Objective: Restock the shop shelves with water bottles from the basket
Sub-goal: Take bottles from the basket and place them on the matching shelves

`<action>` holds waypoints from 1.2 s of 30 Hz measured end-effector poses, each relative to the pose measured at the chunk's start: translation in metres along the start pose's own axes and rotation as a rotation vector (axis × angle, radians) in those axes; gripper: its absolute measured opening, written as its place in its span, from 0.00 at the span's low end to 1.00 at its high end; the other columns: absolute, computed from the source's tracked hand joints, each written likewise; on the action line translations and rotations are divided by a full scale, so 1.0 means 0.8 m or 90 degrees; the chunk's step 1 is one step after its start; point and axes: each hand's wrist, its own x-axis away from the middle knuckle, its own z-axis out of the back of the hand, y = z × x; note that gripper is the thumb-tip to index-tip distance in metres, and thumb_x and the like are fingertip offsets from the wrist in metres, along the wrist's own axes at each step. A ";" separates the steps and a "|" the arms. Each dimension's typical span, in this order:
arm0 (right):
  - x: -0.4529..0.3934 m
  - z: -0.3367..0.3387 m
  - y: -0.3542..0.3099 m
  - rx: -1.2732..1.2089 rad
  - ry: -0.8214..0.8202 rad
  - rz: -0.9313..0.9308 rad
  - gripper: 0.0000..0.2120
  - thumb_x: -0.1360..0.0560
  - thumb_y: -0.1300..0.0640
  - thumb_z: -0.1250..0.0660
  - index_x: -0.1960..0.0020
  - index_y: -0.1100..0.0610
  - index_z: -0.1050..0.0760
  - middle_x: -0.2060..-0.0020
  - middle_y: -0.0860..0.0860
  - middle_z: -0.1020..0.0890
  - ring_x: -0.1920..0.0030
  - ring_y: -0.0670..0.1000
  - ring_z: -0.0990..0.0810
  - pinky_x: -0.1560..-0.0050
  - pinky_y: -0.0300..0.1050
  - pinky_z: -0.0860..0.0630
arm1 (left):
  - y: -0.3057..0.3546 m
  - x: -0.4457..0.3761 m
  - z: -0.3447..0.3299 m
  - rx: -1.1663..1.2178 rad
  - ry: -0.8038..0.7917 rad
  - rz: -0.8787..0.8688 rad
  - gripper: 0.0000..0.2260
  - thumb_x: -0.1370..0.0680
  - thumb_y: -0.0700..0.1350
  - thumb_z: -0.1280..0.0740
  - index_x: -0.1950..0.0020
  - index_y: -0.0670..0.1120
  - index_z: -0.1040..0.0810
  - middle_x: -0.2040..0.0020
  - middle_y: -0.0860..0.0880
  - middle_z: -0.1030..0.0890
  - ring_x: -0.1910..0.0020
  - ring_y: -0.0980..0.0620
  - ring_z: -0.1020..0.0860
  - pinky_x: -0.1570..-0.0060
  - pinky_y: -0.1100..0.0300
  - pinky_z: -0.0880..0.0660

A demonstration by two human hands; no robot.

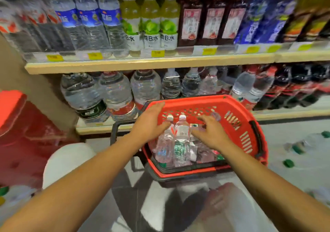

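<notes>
Stocked shop shelves (150, 65) fill the background; below them my red basket (237, 110) holds the water bottles (181, 135). Both hands, left (151, 123) and right (211, 133), hover spread and empty over them, so I judge picking is underway; next, close on one bottle each

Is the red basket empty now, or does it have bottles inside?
Not empty: the red basket holds several water bottles, two standing upright with white caps.
</notes>
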 end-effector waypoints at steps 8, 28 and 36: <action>0.006 -0.034 0.044 -0.063 -0.026 -0.077 0.26 0.26 0.52 0.30 0.30 0.55 0.30 0.34 0.54 0.28 0.34 0.53 0.29 0.38 0.41 0.35 | -0.010 -0.020 -0.068 0.084 -0.084 0.107 0.35 0.23 0.48 0.29 0.20 0.46 0.42 0.23 0.45 0.35 0.24 0.45 0.36 0.28 0.56 0.39; -0.036 -0.059 0.058 -0.210 0.025 -0.265 0.19 0.27 0.55 0.32 0.37 0.50 0.27 0.40 0.49 0.25 0.49 0.53 0.20 0.48 0.51 0.22 | -0.055 -0.097 -0.125 -0.065 -0.380 0.162 0.46 0.30 0.62 0.25 0.20 0.52 0.45 0.24 0.46 0.31 0.28 0.42 0.31 0.31 0.52 0.32; -0.060 -0.079 0.038 -0.145 0.013 -0.197 0.24 0.27 0.56 0.29 0.33 0.55 0.29 0.39 0.53 0.25 0.44 0.55 0.23 0.43 0.48 0.27 | -0.056 -0.072 -0.098 0.107 -0.188 0.186 0.44 0.33 0.47 0.22 0.22 0.60 0.41 0.27 0.50 0.27 0.34 0.46 0.25 0.36 0.55 0.27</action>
